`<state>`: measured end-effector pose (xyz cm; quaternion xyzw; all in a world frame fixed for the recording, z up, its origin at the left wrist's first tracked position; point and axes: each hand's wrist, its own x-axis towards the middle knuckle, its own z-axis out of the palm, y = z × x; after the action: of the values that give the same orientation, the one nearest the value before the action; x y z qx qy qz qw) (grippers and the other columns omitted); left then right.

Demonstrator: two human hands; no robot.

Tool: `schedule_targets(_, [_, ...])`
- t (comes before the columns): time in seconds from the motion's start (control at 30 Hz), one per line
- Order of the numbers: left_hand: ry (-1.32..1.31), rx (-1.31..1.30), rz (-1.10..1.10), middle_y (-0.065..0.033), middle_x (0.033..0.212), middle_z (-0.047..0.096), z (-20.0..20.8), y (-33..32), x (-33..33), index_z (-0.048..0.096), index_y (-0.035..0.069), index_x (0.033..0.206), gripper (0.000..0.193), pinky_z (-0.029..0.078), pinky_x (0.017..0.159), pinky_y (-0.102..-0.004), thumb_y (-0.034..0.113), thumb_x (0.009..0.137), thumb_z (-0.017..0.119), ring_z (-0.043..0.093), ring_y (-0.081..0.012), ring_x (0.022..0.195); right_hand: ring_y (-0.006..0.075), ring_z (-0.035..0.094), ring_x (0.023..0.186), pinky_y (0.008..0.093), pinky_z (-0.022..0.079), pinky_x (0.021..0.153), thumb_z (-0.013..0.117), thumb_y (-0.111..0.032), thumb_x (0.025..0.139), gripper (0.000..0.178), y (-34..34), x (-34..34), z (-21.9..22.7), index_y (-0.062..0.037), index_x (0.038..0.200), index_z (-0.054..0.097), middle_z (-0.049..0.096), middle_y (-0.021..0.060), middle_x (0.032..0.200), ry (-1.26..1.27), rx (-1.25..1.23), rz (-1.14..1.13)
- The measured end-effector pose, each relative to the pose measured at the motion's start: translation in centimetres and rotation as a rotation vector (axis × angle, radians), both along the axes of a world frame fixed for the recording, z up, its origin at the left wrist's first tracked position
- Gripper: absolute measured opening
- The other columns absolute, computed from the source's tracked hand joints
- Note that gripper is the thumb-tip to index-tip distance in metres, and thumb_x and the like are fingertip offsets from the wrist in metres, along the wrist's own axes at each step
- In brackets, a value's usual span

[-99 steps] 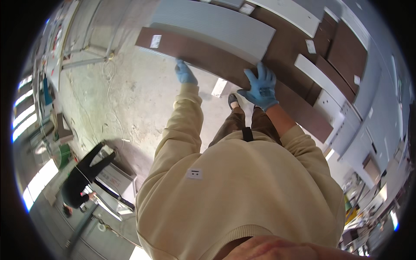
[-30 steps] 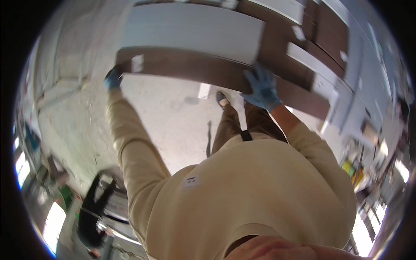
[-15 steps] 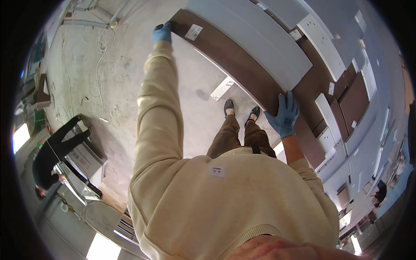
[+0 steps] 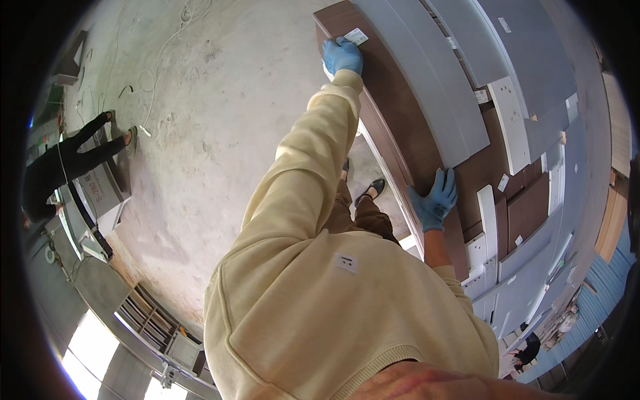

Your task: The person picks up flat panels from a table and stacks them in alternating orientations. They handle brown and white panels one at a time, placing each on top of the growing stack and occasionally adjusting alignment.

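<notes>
Long brown panel (image 4: pixel 398 110) beneath left grip (image 4: pixel 343 56) and right grip (image 4: pixel 435 201)

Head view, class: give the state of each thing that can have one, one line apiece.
Left hand: gloved, on the brown panel near its far end; grip unclear.
Right hand: gloved, open, resting on that panel.
Brown panel: broad face up, both hands on it.
Label: stuck on the brown panel.
Grey panel: lying alongside the brown one.
Co-worker: standing, legs apart.
</notes>
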<state>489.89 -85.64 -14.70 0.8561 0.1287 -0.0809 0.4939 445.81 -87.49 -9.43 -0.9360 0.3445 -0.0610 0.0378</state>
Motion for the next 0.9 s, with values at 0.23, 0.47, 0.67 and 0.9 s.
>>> schedule_targets(0.23, [0.011,0.0,0.007,-0.0282,0.122,0.071,0.7,0.0,-0.4,0.066,0.0,0.112,0.035,0.052,0.101,-0.0535,0.03,0.104,0.052,0.067,-0.0495,0.115,0.047,0.051,0.138,0.0609,0.044,0.111,0.09,-0.053,0.071,0.087,-0.3,-0.4,-0.2,-0.0069,0.14,0.062,0.049,0.0255,0.157,0.004,-0.01,0.03])
schedule_targets(0.47, [-0.006,-0.017,0.009,-0.0303,0.114,0.074,0.1,0.1,-0.1,0.067,0.0,0.112,0.036,0.053,0.099,-0.0557,0.031,0.103,0.051,0.069,-0.0523,0.111,0.0487,0.05,0.138,0.0621,0.043,0.111,0.092,-0.05,0.069,0.09,-0.5,-0.7,-0.7,-0.0095,0.143,0.06,0.047,0.0245,0.159,0.012,-0.008,0.029])
schedule_targets(0.67, [-0.031,-0.056,0.05,-0.0303,0.113,0.074,-0.7,-0.3,0.1,0.069,0.001,0.109,0.034,0.054,0.098,-0.0544,0.029,0.103,0.052,0.07,-0.0523,0.108,0.0505,0.048,0.14,0.0631,0.042,0.112,0.093,-0.051,0.068,0.094,-0.7,-1.1,-1.0,-0.0113,0.145,0.058,0.045,0.0241,0.161,0.02,-0.012,0.031])
schedule_targets(0.9, [-0.039,-0.076,0.097,-0.0295,0.109,0.076,-0.4,-0.5,-0.1,0.071,-0.001,0.109,0.034,0.055,0.095,-0.0525,0.028,0.103,0.053,0.072,-0.0491,0.106,0.0501,0.047,0.141,0.0635,0.042,0.112,0.093,-0.052,0.068,0.093,-0.7,-1.0,-1.2,-0.0119,0.144,0.06,0.045,0.0246,0.162,-0.006,0.003,0.023])
